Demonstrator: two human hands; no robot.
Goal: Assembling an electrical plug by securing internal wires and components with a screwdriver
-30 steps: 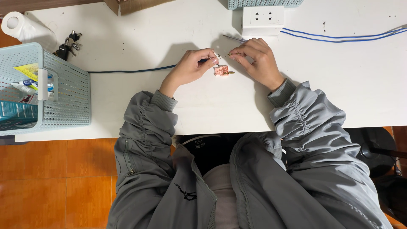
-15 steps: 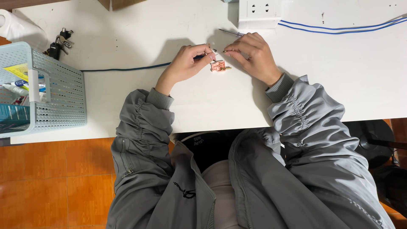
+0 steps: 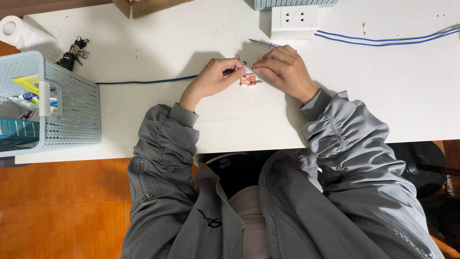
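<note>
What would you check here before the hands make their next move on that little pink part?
1. Pink part lies flat on the white table: ok.
2. Left hand pinches the blue cable end: ok.
3. Right hand has its fingertips at the part: ok.
4. Screwdriver within reach behind the right hand: ok.
5. Wire seated in the part: cannot tell.

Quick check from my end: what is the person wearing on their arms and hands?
Both arms are in a grey jacket with gathered, ruched sleeves and ribbed knit cuffs at the wrists. The left hand and right hand are bare: no gloves, rings or watch show. The jacket hangs unzipped, with a small dark logo on the chest.
</note>
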